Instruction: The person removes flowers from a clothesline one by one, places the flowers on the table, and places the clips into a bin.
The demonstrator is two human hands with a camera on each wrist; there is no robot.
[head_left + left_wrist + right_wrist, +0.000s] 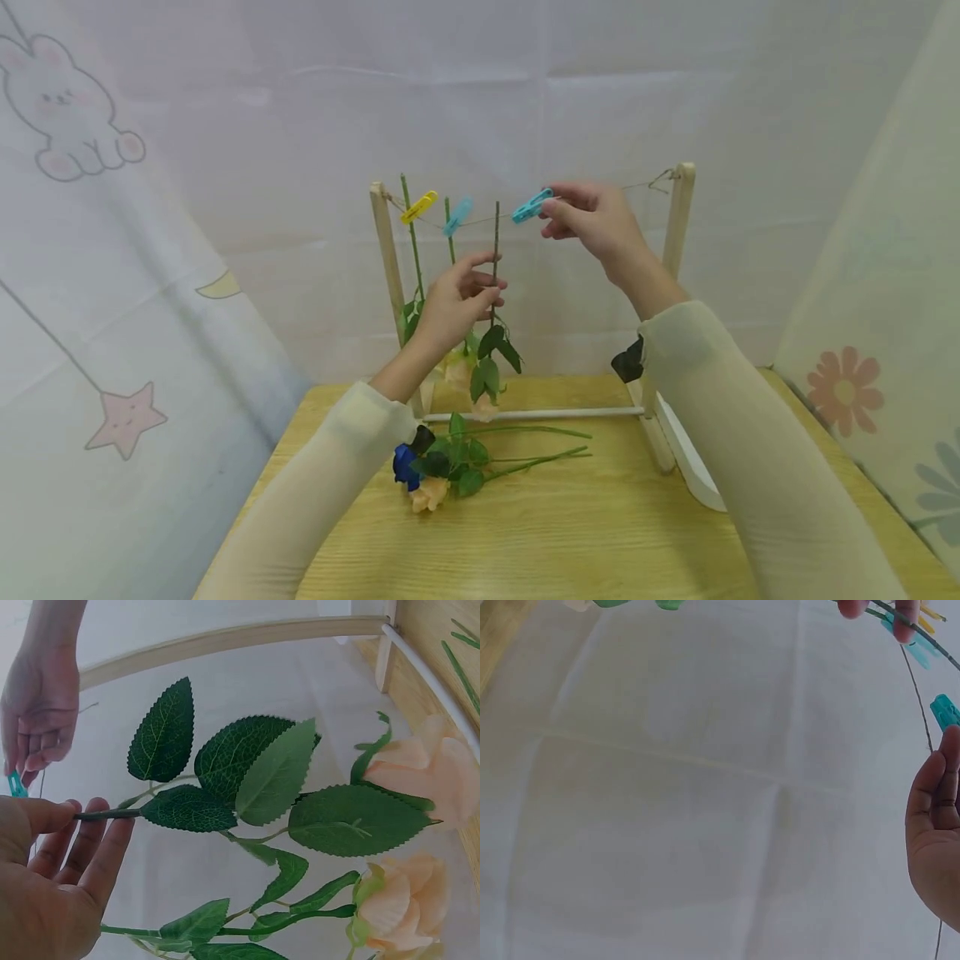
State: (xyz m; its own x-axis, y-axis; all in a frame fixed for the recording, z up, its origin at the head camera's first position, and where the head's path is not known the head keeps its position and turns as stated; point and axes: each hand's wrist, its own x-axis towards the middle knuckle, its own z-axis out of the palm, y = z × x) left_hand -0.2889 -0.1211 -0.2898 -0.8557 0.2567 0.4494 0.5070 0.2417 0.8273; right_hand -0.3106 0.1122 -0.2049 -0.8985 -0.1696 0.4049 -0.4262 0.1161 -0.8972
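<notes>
My left hand [463,302] pinches the stem of a peach rose [420,769], which hangs head down with its stem end up near the string [480,222]. To the right, my right hand [596,221] holds a turquoise clothespin [531,206] between thumb and fingers, close to the string. In the right wrist view only part of that clothespin [946,711] shows above the fingertips. Farther left on the string, a yellow clothespin [419,207] and a light blue clothespin [457,217] each sit at an upright green stem. Another peach rose [401,904] hangs below the held one in the left wrist view.
A wooden frame with a left post [387,242] and right post [678,217] carries the string, with a white rod [562,413] low across it. On the table [540,533] lie a blue rose [406,467] and a peach rose [430,494]. A white curved object [693,467] is at right.
</notes>
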